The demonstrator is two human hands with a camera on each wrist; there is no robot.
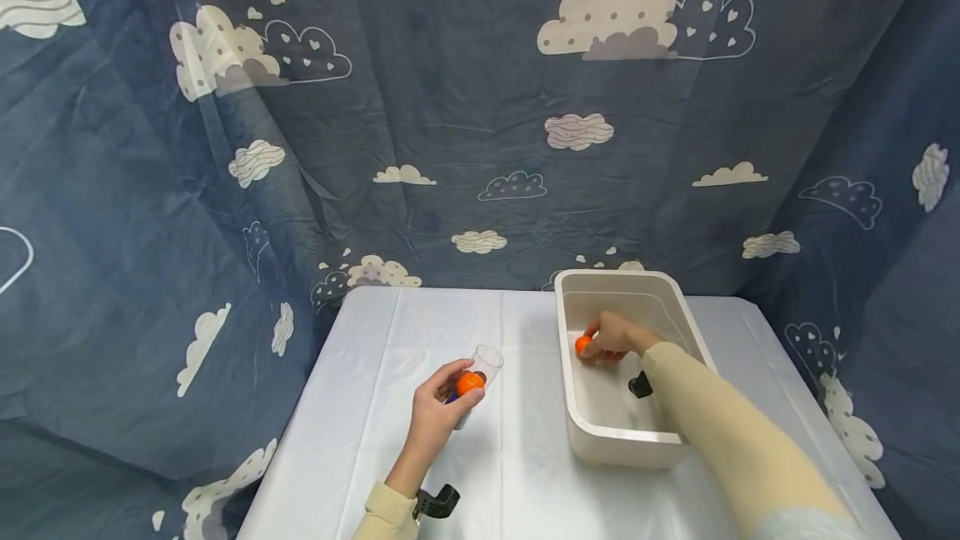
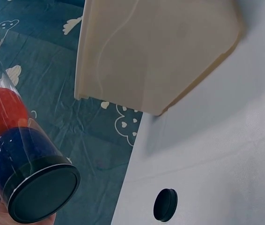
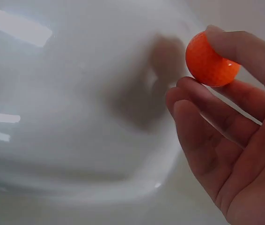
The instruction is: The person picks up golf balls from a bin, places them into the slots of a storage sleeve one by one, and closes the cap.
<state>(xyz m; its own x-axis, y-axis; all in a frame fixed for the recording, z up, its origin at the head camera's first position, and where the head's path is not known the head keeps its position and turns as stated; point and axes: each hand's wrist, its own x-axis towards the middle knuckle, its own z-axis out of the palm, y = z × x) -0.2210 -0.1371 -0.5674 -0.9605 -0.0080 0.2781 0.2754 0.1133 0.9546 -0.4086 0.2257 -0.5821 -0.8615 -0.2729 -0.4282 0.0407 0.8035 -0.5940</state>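
In the head view my left hand (image 1: 441, 403) grips a clear plastic tube (image 1: 489, 358), tilted above the table. An orange ball (image 1: 470, 382) is inside it, and the left wrist view shows a blue ball (image 2: 22, 152) below that one, by the dark end cap (image 2: 43, 193). My right hand (image 1: 617, 335) reaches into the white bin (image 1: 573, 407). Between thumb and fingers it pinches a dimpled orange ball (image 3: 211, 61), like a golf ball. The bin's shiny floor (image 3: 67, 93) lies beneath that hand.
A loose black cap (image 2: 165, 205) lies on the white-covered table (image 1: 405, 332); the tube partly hides it in the head view. The bin's walls stand round my right hand. Behind the table hangs a dark blue cloud-print curtain (image 1: 450, 107).
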